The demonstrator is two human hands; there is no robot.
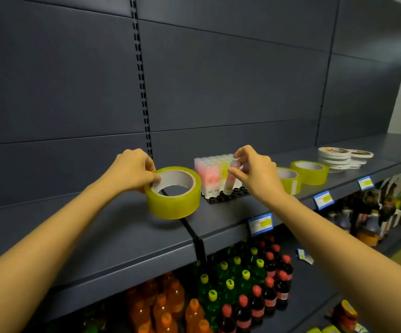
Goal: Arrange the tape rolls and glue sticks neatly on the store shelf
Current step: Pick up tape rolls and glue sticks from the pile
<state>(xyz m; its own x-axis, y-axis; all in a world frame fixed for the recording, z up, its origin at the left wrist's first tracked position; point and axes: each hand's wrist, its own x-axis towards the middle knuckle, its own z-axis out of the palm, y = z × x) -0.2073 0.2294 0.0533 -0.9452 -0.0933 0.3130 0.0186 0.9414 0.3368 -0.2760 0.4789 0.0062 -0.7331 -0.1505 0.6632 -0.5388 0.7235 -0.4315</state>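
gripping a yellow tape roll (173, 192) by its near-left rim, the left hand (132, 169) has its fingers (156, 178) curled over the edge, tips inside the white core. the roll lies flat, hole up, over the seam between two boards of the shelf (98, 236); whether it rests on the shelf or hangs just above it cannot be told. the right hand (254, 171) pinches one glue stick (230, 179) between thumb and forefinger. the stick is nearly upright, its foot at a black rack (228, 197) of round holes. just behind it a block of glue sticks (210, 171) stands packed in the same rack, pink and yellow under clear caps. to the right of that hand two more yellow rolls (310, 173) lie flat side by side, the nearer one partly hidden by the wrist. farther right sits a stack of flat white rolls (337, 157). blue price tags (260, 223) hang on the shelf's front edge. on the level below, bottles (242, 280) of orange, green and dark drink stand in rows.
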